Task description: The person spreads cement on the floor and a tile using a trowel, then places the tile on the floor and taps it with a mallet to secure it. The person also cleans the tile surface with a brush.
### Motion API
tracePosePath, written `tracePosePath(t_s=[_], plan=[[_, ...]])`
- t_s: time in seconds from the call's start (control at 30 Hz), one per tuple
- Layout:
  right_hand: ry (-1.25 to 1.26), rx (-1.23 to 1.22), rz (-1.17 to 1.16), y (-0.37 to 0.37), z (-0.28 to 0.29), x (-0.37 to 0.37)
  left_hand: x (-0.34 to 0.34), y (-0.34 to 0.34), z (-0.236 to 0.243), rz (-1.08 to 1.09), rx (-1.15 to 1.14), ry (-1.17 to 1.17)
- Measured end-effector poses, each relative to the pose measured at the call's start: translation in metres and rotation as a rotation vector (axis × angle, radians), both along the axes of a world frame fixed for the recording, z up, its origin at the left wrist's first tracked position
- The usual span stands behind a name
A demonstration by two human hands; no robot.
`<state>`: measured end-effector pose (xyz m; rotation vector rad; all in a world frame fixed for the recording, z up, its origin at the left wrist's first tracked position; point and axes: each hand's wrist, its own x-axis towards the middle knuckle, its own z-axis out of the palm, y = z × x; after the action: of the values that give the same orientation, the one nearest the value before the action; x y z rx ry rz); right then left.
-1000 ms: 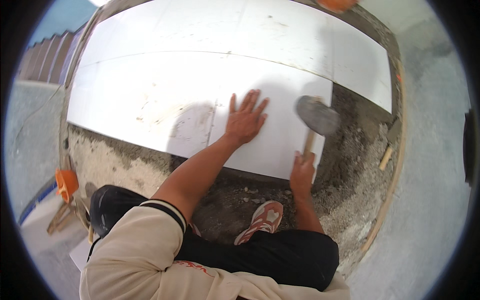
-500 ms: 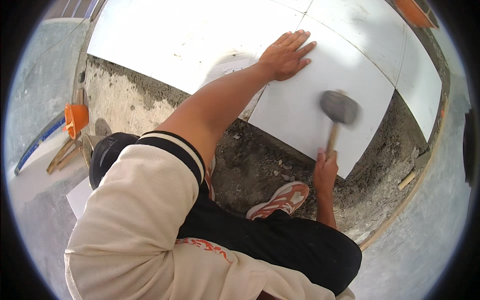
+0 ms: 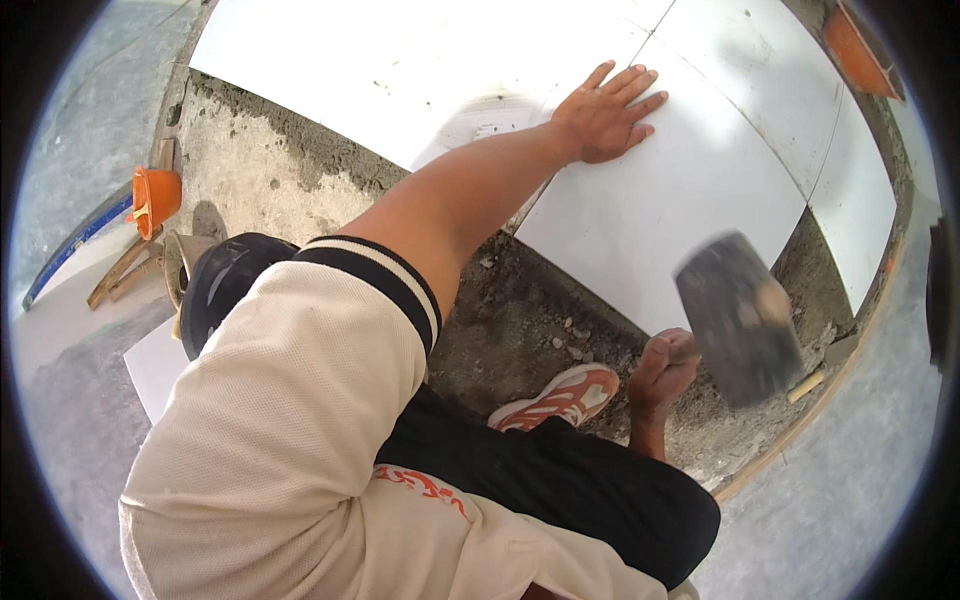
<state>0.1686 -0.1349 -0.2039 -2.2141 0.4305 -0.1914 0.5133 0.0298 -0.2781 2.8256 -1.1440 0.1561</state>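
Observation:
My left hand [image 3: 608, 112] lies flat with its fingers spread on white floor tiles, at the far left corner of the nearest tile [image 3: 650, 230]. Nothing is in it. My right hand [image 3: 664, 372] is wrapped round the handle of a rubber mallet [image 3: 738, 318]. The mallet's dark head is raised above the near right part of that tile and the bare mortar beside it, blurred by motion. Most of its wooden handle is hidden by the head and my fingers.
Rough mortar and rubble [image 3: 540, 310] border the tile's near edge, by my shoe [image 3: 562, 397]. At the left stand an orange bucket [image 3: 157, 195] and a blue bar [image 3: 80, 245]. Another orange container [image 3: 862, 50] sits at the far right. A wooden strip [image 3: 765, 465] edges the right side.
The mallet has swung up and to the right, off the tile area toward me. My left hand still presses the tiles, and the whole view has shifted slightly.

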Motion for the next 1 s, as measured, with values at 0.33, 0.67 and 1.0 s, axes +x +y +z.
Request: tracePosePath(t_s=[0.33,0.67,1.0], plan=[[-0.123,0.192,0.056,0.002,0.008,0.003,0.002,0.004,-0.012,-0.023,-0.048,-0.021],[0.011,0.102,0.009,-0.004,-0.01,0.007,0.005,0.005,-0.005,-0.038,-0.08,-0.012],[-0.129,0.076,-0.024,-0.011,-0.012,0.023,0.004,0.007,0.001,0.014,-0.046,0.059]])
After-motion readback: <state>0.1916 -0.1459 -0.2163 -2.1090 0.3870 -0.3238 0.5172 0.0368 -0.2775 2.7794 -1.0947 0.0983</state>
